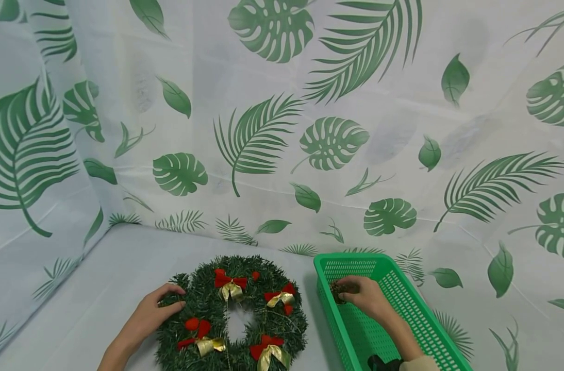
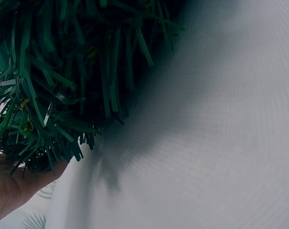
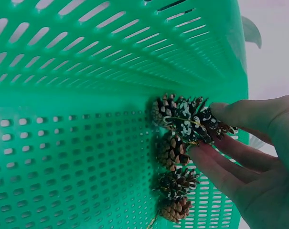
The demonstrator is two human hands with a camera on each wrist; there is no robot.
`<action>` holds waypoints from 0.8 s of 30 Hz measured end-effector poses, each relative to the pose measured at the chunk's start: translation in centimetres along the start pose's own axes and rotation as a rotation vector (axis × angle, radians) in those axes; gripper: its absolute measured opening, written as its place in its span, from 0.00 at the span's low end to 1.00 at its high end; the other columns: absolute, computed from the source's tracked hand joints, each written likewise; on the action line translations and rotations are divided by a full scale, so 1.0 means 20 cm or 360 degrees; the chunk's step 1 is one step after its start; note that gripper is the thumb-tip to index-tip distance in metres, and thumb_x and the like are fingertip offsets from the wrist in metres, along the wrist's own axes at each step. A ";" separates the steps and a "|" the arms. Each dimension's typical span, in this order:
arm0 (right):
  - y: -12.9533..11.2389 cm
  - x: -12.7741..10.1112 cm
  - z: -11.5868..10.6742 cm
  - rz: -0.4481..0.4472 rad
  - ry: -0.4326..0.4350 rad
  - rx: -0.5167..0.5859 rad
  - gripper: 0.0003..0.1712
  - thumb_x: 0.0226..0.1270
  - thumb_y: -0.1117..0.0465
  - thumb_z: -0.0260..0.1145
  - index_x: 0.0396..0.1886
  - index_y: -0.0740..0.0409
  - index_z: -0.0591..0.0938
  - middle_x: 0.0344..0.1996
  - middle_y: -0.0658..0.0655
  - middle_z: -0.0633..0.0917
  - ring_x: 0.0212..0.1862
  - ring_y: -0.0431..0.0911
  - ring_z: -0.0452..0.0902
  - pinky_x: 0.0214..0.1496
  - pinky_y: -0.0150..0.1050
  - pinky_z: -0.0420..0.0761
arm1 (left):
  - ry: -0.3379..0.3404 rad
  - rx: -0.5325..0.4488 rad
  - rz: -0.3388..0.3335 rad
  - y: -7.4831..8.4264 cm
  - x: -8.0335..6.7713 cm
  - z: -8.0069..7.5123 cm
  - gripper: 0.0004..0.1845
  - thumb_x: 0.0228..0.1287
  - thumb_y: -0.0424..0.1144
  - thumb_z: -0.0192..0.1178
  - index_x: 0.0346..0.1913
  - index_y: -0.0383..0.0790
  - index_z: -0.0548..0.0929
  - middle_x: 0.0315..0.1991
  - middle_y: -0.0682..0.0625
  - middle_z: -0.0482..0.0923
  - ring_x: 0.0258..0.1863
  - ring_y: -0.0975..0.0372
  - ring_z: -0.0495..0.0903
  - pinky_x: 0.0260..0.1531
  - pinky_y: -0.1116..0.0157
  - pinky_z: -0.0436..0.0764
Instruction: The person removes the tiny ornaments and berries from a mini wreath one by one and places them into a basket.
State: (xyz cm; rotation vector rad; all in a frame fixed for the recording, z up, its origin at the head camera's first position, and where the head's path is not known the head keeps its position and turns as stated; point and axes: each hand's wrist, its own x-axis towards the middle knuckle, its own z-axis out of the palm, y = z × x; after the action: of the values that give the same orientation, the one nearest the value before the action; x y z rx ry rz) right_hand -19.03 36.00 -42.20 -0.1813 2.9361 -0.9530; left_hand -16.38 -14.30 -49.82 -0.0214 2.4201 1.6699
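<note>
Head view, from the left: the left hand [image 1: 154,314] rests with relaxed fingers on the outer left rim of a round green tinsel wreath [image 1: 233,314] lying flat on the white worktop [image 1: 92,288]. Red-and-gold bows [image 1: 230,285] dot the wreath's ring. Just to its right stands a green perforated plastic basket [image 1: 416,314]. Inside it, the right hand [image 1: 361,293] pinches a white-flecked brown pine cone [image 3: 189,119] between thumb and fingers, near the basket's wall, with three more pine cones [image 3: 175,183] on the basket floor beside it.
</note>
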 end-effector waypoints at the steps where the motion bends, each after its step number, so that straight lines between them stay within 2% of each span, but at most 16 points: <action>1: 0.00 0.00 0.00 0.0002 -0.0005 -0.0006 0.15 0.64 0.69 0.73 0.50 0.62 0.87 0.44 0.59 0.90 0.46 0.53 0.87 0.40 0.42 0.88 | 0.0000 -0.0001 -0.0001 0.00 0.00 0.00 0.20 0.70 0.45 0.65 0.59 0.39 0.79 0.69 0.35 0.71 0.71 0.36 0.67 0.54 0.45 0.81; 5: 0.00 0.02 0.01 -0.0022 -0.0037 -0.0026 0.15 0.64 0.69 0.72 0.51 0.63 0.87 0.44 0.59 0.90 0.45 0.52 0.87 0.40 0.43 0.88 | -0.0002 0.0001 0.0002 0.00 0.00 0.00 0.20 0.70 0.45 0.65 0.60 0.39 0.79 0.70 0.34 0.71 0.71 0.35 0.67 0.54 0.44 0.81; 12: 0.05 0.05 0.04 -0.0150 -0.0111 -0.0069 0.15 0.64 0.69 0.72 0.51 0.64 0.87 0.43 0.59 0.89 0.44 0.52 0.87 0.38 0.37 0.86 | -0.0004 -0.0004 0.0003 -0.01 0.00 0.00 0.20 0.70 0.44 0.65 0.60 0.39 0.79 0.70 0.34 0.70 0.71 0.35 0.66 0.55 0.43 0.80; 20: 0.06 0.08 0.07 -0.0224 -0.0160 -0.0110 0.13 0.63 0.72 0.72 0.48 0.66 0.86 0.41 0.60 0.89 0.42 0.54 0.86 0.37 0.37 0.87 | -0.0008 -0.0013 -0.0003 0.00 0.00 0.00 0.20 0.70 0.44 0.66 0.59 0.39 0.80 0.69 0.35 0.72 0.70 0.36 0.67 0.54 0.44 0.81; 24: 0.08 0.09 0.08 -0.0271 -0.0187 -0.0175 0.12 0.62 0.71 0.73 0.46 0.64 0.87 0.41 0.61 0.89 0.42 0.55 0.87 0.38 0.38 0.87 | -0.0005 -0.0014 -0.0011 0.00 0.00 0.00 0.20 0.70 0.45 0.66 0.59 0.39 0.80 0.69 0.35 0.72 0.70 0.36 0.67 0.54 0.44 0.81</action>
State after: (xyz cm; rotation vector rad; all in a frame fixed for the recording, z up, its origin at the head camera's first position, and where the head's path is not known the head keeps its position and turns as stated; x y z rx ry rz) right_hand -20.92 36.13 -44.35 -0.4814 2.9012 -0.7689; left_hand -16.42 -14.33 -49.83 -0.0280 2.4078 1.6764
